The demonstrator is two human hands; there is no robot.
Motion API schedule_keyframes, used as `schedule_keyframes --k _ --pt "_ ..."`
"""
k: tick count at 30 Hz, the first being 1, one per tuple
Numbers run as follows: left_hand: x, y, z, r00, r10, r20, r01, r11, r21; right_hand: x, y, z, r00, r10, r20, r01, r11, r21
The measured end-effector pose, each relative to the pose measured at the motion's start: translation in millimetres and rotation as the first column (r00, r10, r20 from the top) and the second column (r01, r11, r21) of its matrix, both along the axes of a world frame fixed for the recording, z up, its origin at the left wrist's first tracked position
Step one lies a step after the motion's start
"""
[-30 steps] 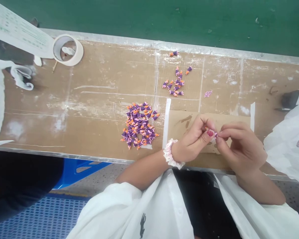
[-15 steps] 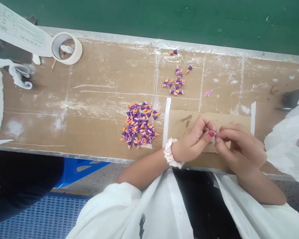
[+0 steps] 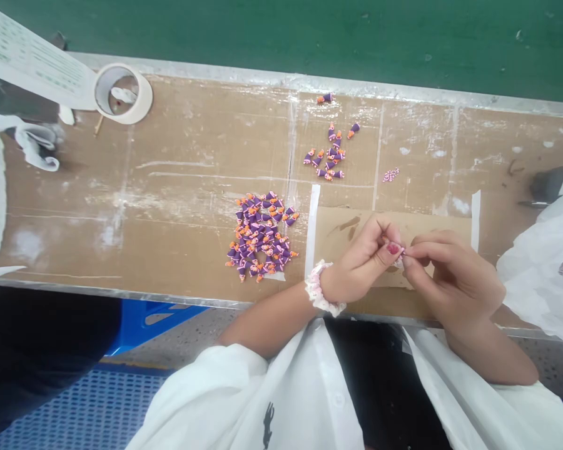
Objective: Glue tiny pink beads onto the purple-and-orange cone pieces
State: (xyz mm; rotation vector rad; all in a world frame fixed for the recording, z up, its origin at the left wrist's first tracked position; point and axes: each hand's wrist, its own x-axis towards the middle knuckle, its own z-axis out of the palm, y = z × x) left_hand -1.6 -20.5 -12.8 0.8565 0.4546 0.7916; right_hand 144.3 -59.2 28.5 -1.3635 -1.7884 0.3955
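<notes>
"What do the hands hold?"
"The left hand (image 3: 363, 256) and right hand (image 3: 455, 281) pinch one tiny piece (image 3: 398, 256) closely, above a cardboard sheet (image 3: 431, 228)."
"And the rest?"
"A big pile of purple-orange charms (image 3: 263, 234) lies near the bench (image 3: 169, 250) front edge, a smaller group (image 3: 331, 156) nearer the back edge."

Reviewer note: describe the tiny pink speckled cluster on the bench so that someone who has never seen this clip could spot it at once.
On the long brown workbench, find the cardboard sheet taped down under the person's hands. Just beyond its far edge, right of the smaller group of purple-and-orange pieces, lies a tiny pink-and-white speckled cluster, set apart by having no purple or orange.
</notes>
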Motion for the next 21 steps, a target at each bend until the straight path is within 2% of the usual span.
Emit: schedule_keyframes --k 1,3,6,10,15,17,21 --pt "0 1 2.2 0.998 -0.030 0.058 0.036 0.994 -0.107 1 0 0.2 1.000 0.006 0.005 -0.006 1.000 0.005" --pt "-2 5 6.8 0.984 -0.076 0.162 0.123 0.945 -0.304 4 1 -0.4 1.000 0.005 0.021 -0.005 1.000 0.017" --pt "-3 10 11.6 0.966 -0.065 0.252 0.182 0.859 -0.479 6 0 -2.7 1.000 -0.010 0.017 0.010 1.000 0.017" --pt "-4 18 13.4 0.956 0.064 0.286 0.125 0.795 -0.593 7 -1 -5.3 1.000 -0.015 -0.025 0.015 1.000 0.009" --pt "-6 27 14.5 0.955 0.207 0.213 0.007 0.701 -0.713 8 0 -5.6 0.999 -0.017 -0.029 0.017 1.000 -0.007" --pt "-7 28 14.8 0.945 0.237 0.227 0.002 0.687 -0.727 8 0 -5.1 1.000 -0.015 -0.016 0.015 1.000 0.001" --pt "-8 29 13.8 0.910 0.285 0.301 0.023 0.691 -0.723 7 1 -4.5 1.000 -0.003 0.000 0.003 1.000 0.008"
